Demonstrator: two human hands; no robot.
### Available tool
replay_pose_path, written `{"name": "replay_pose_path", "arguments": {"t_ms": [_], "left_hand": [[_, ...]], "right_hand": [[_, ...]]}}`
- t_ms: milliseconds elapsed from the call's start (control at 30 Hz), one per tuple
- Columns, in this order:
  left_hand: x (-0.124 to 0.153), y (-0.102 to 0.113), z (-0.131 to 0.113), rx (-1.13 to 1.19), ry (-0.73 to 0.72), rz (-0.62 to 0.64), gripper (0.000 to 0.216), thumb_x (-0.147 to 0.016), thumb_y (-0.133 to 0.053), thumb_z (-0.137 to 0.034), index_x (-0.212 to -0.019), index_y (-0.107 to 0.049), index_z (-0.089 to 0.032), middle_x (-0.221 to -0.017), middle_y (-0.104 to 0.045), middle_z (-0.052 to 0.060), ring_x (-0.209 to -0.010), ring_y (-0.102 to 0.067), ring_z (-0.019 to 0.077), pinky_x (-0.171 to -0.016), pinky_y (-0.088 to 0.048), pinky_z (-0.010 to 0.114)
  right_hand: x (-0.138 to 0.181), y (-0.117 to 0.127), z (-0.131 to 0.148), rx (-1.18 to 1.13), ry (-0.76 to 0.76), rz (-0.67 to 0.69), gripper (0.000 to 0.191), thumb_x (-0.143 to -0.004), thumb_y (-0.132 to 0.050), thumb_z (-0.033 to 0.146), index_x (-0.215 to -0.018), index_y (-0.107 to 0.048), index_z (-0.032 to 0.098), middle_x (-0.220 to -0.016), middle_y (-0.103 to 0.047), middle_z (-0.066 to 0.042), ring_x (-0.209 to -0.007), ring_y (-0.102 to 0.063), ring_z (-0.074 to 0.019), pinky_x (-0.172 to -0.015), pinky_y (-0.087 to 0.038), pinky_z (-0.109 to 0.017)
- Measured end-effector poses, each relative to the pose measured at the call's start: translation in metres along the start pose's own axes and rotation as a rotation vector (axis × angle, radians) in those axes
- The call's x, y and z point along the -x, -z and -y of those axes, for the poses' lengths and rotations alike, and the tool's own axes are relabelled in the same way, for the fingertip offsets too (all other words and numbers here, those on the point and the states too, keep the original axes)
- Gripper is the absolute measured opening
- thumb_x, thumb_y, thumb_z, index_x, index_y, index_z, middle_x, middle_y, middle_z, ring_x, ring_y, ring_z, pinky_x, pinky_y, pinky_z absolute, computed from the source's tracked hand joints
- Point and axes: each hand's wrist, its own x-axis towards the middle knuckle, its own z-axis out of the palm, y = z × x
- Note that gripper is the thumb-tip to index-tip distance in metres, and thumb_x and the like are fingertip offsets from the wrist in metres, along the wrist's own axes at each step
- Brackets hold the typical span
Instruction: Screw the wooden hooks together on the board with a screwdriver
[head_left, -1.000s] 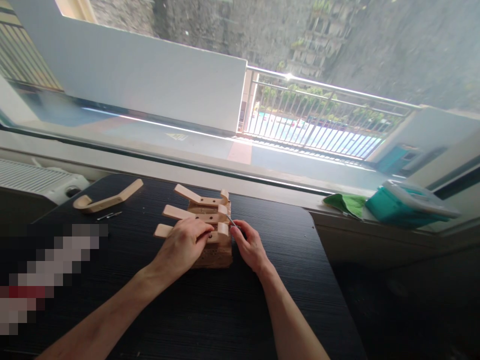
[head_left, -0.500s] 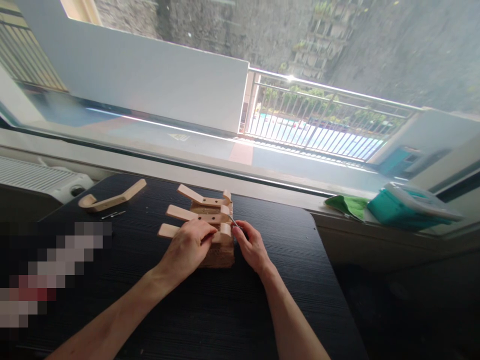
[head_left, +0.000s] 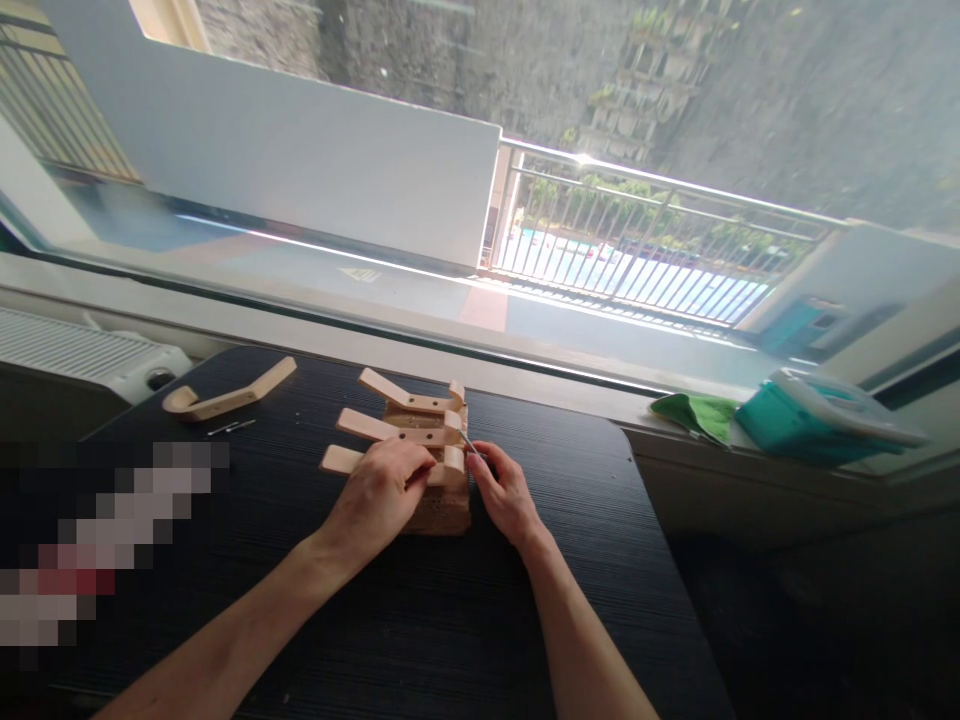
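Wooden hooks (head_left: pixel 397 432) on their block: your left hand (head_left: pixel 379 495) pressed the nearest flat; your right hand (head_left: pixel 504 493) pinched a thin metal pin (head_left: pixel 468 443).

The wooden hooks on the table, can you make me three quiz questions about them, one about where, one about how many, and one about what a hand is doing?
1. Where does the loose wooden hook lie?
A. on the black table, left of the block
B. on the windowsill
C. in the teal box

2. How many hooks sit on the wooden block?
A. one
B. three
C. five

3. What is the left hand doing?
A. hanging in the air
B. resting on the nearest hook
C. holding a cup

Answers: 1 A, it lies alone near the table's far left. 2 B, three stand side by side. 3 B, its fingers press that hook.
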Motion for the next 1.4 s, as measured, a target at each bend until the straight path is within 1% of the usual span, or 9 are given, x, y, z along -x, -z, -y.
{"name": "replay_pose_path", "arguments": {"t_ms": [233,433,533,667,833,967,1167,1300,1400], "left_hand": [[0.0029,-0.0015,0.0037,-0.003,-0.065,-0.015,0.013,-0.080,-0.057,-0.007,-0.076,-0.063,-0.018,-0.077,-0.066,0.003,-0.080,-0.061,0.0195,-0.077,-0.050,0.033],[0.0033,-0.0027,0.0055,0.006,-0.073,-0.006,0.013,-0.080,-0.056,-0.008,-0.078,-0.063,-0.018,-0.079,-0.067,0.003,-0.082,-0.061,0.0198,-0.079,-0.050,0.034],[0.0023,-0.0018,0.0031,0.000,-0.047,-0.001,0.012,-0.081,-0.055,-0.009,-0.077,-0.062,-0.018,-0.079,-0.066,0.003,-0.081,-0.060,0.0193,-0.077,-0.050,0.033],[0.0005,0.0013,-0.0011,-0.011,0.029,-0.013,0.011,-0.081,-0.054,-0.014,-0.073,-0.060,-0.019,-0.074,-0.063,0.002,-0.076,-0.060,0.0186,-0.072,-0.049,0.032],[-0.0002,0.0047,-0.0022,0.048,0.109,-0.038,0.010,-0.081,-0.054,-0.019,-0.075,-0.063,-0.020,-0.076,-0.067,0.002,-0.075,-0.063,0.0180,-0.071,-0.050,0.030],[-0.0015,0.0053,-0.0011,0.086,0.122,-0.071,0.011,-0.081,-0.054,-0.020,-0.078,-0.064,-0.020,-0.078,-0.069,0.002,-0.075,-0.065,0.0173,-0.071,-0.050,0.029],[-0.0009,0.0028,0.0019,0.052,0.074,-0.041,0.012,-0.080,-0.054,-0.016,-0.078,-0.065,-0.020,-0.079,-0.069,0.003,-0.077,-0.064,0.0181,-0.072,-0.050,0.030],[0.0027,-0.0001,0.0016,-0.002,-0.017,-0.057,0.014,-0.082,-0.051,-0.015,-0.075,-0.063,-0.019,-0.079,-0.067,0.004,-0.080,-0.062,0.0199,-0.077,-0.050,0.034],[0.0048,-0.0027,0.0011,-0.026,-0.053,-0.062,0.017,-0.084,-0.049,-0.016,-0.075,-0.062,-0.019,-0.079,-0.067,0.005,-0.081,-0.060,0.0202,-0.081,-0.050,0.036]], "right_hand": [[-0.0006,0.0004,0.0006,-0.006,-0.003,0.005,0.037,-0.090,-0.050,0.046,-0.109,-0.065,0.018,-0.098,-0.070,-0.004,-0.089,-0.062,-0.0180,-0.083,-0.046,-0.030],[-0.0004,0.0004,0.0004,-0.004,-0.002,-0.001,0.037,-0.089,-0.051,0.046,-0.108,-0.065,0.018,-0.097,-0.070,-0.004,-0.088,-0.062,-0.0176,-0.083,-0.046,-0.029],[-0.0002,0.0004,0.0002,-0.006,-0.002,0.000,0.036,-0.089,-0.051,0.046,-0.108,-0.065,0.018,-0.098,-0.070,-0.004,-0.089,-0.062,-0.0178,-0.083,-0.046,-0.030],[-0.0002,0.0005,0.0000,-0.008,-0.002,0.005,0.036,-0.090,-0.050,0.046,-0.107,-0.065,0.018,-0.097,-0.070,-0.004,-0.088,-0.062,-0.0177,-0.083,-0.047,-0.030],[-0.0003,0.0010,-0.0001,-0.009,-0.005,0.001,0.037,-0.090,-0.050,0.047,-0.108,-0.065,0.018,-0.094,-0.070,-0.003,-0.084,-0.061,-0.0169,-0.081,-0.047,-0.030],[-0.0002,0.0013,0.0004,-0.007,-0.009,-0.003,0.038,-0.089,-0.051,0.048,-0.107,-0.065,0.018,-0.094,-0.070,-0.004,-0.085,-0.060,-0.0172,-0.081,-0.047,-0.030],[-0.0004,0.0009,-0.0010,-0.001,-0.012,-0.008,0.038,-0.089,-0.051,0.048,-0.107,-0.066,0.018,-0.095,-0.069,-0.004,-0.086,-0.060,-0.0176,-0.082,-0.046,-0.030],[-0.0011,0.0006,-0.0019,-0.006,-0.012,-0.006,0.038,-0.089,-0.051,0.048,-0.106,-0.066,0.018,-0.094,-0.069,-0.004,-0.086,-0.060,-0.0178,-0.081,-0.045,-0.030],[-0.0008,0.0003,-0.0014,-0.017,-0.018,-0.006,0.036,-0.088,-0.052,0.047,-0.105,-0.066,0.019,-0.094,-0.069,-0.004,-0.086,-0.060,-0.0175,-0.081,-0.045,-0.029]]}}
